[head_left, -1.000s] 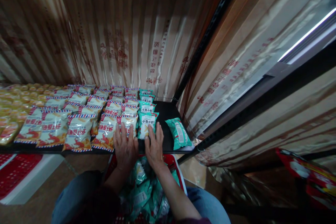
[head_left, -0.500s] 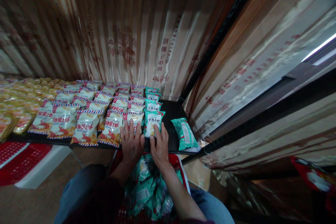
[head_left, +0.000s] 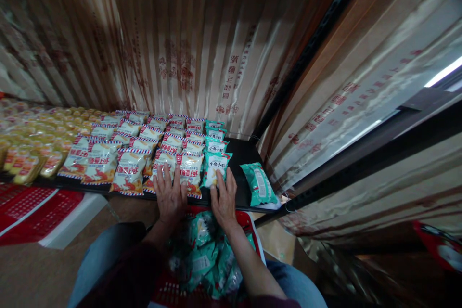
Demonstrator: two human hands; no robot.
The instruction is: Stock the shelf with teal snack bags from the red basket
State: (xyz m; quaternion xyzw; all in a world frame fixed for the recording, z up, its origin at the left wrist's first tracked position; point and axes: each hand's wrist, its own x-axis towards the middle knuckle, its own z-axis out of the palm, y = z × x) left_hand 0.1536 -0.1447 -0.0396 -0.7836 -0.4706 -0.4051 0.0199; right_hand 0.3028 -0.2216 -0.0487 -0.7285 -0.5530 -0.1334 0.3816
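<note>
My left hand (head_left: pixel 169 196) lies with fingers spread over the lower part of a white and orange snack bag (head_left: pixel 163 160) in the front row. Beside it stands another such snack bag (head_left: pixel 191 173), close to my left fingertips. My right hand (head_left: pixel 224 197) has its fingers stretched out against the lower front of a teal and white snack bag (head_left: pixel 217 163). That bag heads a column of several teal bags (head_left: pixel 215 146). Apart from them, a teal bag (head_left: pixel 258 183) lies back side up near the shelf's right end.
Below my hands, a red basket (head_left: pixel 258 240) between my knees holds several teal bags (head_left: pixel 202 262). Yellow packs (head_left: pixel 54 161) fill the left of the black shelf (head_left: pixel 236 154). A red and white crate (head_left: pixel 68 221) stands at lower left. A dark metal post (head_left: pixel 285 96) rises at right.
My left hand has moved left, from the bag beside the teal column onto the neighbouring white and orange bag. My right hand stays at the front teal bag. The view has shifted slightly.
</note>
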